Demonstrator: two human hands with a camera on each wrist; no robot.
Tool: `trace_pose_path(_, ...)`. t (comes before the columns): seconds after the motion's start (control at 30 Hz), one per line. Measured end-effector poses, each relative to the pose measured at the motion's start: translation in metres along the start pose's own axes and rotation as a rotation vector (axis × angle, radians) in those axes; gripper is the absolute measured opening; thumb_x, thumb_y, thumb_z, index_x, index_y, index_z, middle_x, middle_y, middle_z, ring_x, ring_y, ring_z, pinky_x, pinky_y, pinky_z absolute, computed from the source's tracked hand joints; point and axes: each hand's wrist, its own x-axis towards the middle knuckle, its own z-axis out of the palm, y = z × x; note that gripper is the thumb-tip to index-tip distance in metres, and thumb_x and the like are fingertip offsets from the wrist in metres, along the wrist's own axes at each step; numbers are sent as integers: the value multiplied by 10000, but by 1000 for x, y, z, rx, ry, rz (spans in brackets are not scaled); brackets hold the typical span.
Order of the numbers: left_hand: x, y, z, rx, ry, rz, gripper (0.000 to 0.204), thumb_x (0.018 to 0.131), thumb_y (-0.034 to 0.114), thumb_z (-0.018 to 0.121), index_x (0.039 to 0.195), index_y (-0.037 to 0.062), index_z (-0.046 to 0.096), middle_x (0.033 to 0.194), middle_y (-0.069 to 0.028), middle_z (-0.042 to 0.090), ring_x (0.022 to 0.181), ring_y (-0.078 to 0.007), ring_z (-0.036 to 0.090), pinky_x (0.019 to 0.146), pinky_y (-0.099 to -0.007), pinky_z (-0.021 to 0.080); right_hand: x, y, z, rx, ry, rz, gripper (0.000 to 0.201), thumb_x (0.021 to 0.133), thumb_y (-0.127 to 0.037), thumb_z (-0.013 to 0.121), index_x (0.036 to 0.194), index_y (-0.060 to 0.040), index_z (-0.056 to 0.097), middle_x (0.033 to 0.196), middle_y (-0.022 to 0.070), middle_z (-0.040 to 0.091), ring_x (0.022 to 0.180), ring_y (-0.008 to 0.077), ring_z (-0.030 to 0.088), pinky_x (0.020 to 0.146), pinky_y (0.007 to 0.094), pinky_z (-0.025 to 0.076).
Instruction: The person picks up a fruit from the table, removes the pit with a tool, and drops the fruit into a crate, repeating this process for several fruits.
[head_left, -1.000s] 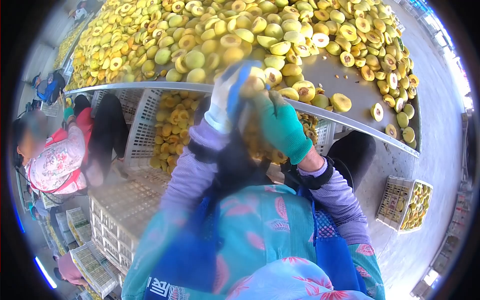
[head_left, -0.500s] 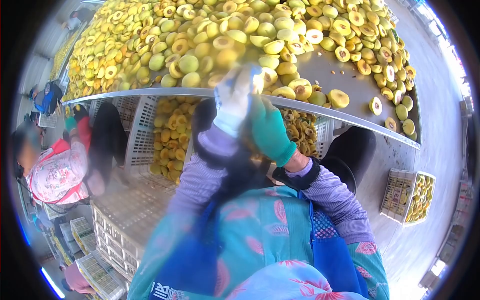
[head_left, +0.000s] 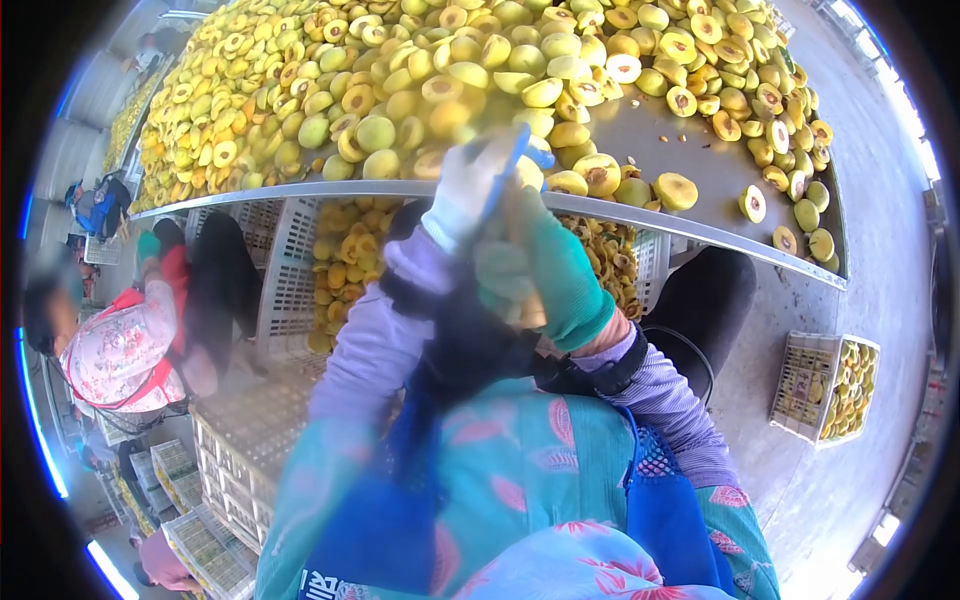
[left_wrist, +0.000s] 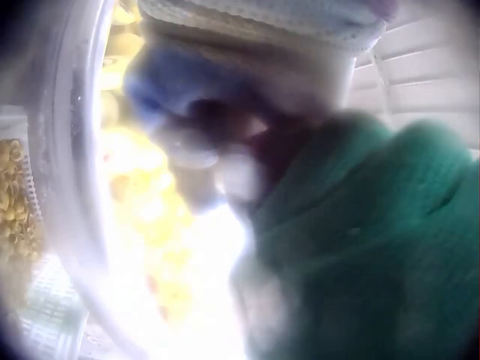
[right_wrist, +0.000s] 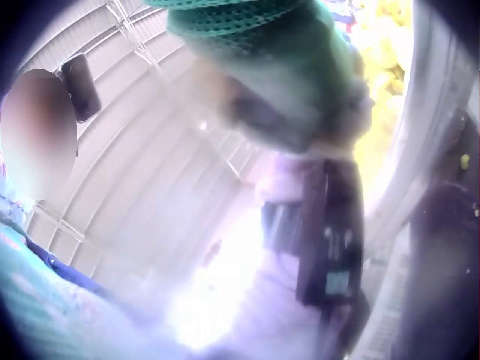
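Observation:
In the head view my left hand (head_left: 468,185), in a white glove with blue on the palm side, is raised at the table's front edge. Its fingers grip a yellow peach (head_left: 528,172). My right hand (head_left: 562,265), in a green knitted glove, is close beside it, back upward, over a crate of cut peaches (head_left: 612,255). Blur hides its fingers, and I cannot tell what they hold. The left wrist view shows the green glove (left_wrist: 367,232) right up against the white and blue glove (left_wrist: 255,75). In the right wrist view the green glove (right_wrist: 292,75) is blurred.
Halved peaches (head_left: 330,100) lie heaped across a metal-edged table (head_left: 690,165). Another crate of peaches (head_left: 335,250) sits under its edge. An upturned-looking plastic crate (head_left: 245,420) is at my left, near a seated person (head_left: 120,350). A filled crate (head_left: 825,388) stands on the floor at right.
The left hand has turned, so its blue palm side shows again. My right hand has rolled at the wrist and shifted slightly right. The heap on the table looks the same.

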Motion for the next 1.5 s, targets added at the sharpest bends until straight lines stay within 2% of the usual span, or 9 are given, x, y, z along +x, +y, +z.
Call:
trace_pose_path(0.33,12,-18,4,10,-342,103,366,916,206,543,1225,15,503,993,-120,653,929,-222,623,783,-338,497,-16,-5,2,127,-92,-66,353,962,-485,412,889,-147,483,607,-63,389,461,97,414,409,258,356)
trace_pose_path(0.5,7,7,16,-408,-224,-462,428,948,329,522,1179,-30,504,891,-103,641,812,-166,613,740,-281,498,-20,-3,-5,-64,-42,-39,342,974,-470,393,897,-151,490,619,-73,391,479,86,413,440,249,365)
trace_pose_path(0.6,3,-26,14,-474,-332,-216,488,927,399,532,1164,-28,514,878,-103,633,784,-165,596,738,-276,495,-18,-4,-12,179,-168,53,338,967,-493,401,918,-179,517,623,-82,412,456,63,401,430,237,331)
trace_pose_path(0.87,-40,-10,19,-922,268,-430,383,926,284,552,1136,-31,498,798,-83,600,696,-189,589,619,-292,498,-16,-3,-8,95,-286,263,397,964,-521,384,927,-155,535,582,-70,411,414,56,373,406,215,307)
trace_pose_path(1.0,-64,5,-86,473,164,-217,535,837,304,565,1243,-33,476,992,-184,651,930,-299,623,845,-383,480,-37,-13,-32,192,-66,231,385,969,-498,399,910,-138,520,562,-57,380,417,67,353,401,217,300)
trace_pose_path(1.1,-25,7,-123,1291,287,-599,636,760,595,566,1044,36,676,1053,-199,650,1067,-315,588,924,-417,429,-15,-5,-140,62,480,195,329,961,-462,452,867,-154,519,595,-45,393,435,74,358,408,234,312)
trace_pose_path(1.2,31,-25,-121,1370,-191,-985,604,756,577,578,1086,78,667,1179,-175,612,1102,-302,577,942,-396,430,-14,23,-107,-194,591,192,318,942,-458,500,834,-161,520,621,-40,422,459,83,381,417,241,318)
trace_pose_path(1.3,32,-103,-167,1408,-357,-713,582,733,559,629,1024,59,687,1093,-151,654,996,-301,616,878,-385,469,-15,11,-59,-617,599,-38,339,910,-485,550,845,-153,535,667,-30,495,492,89,443,423,246,358)
trace_pose_path(1.5,-12,-17,-154,-384,61,-702,460,861,246,626,1247,11,539,1077,-129,650,901,-214,646,792,-293,525,-1,0,-50,-823,327,-226,237,947,-293,497,1014,-82,582,806,-18,565,647,80,538,537,242,439)
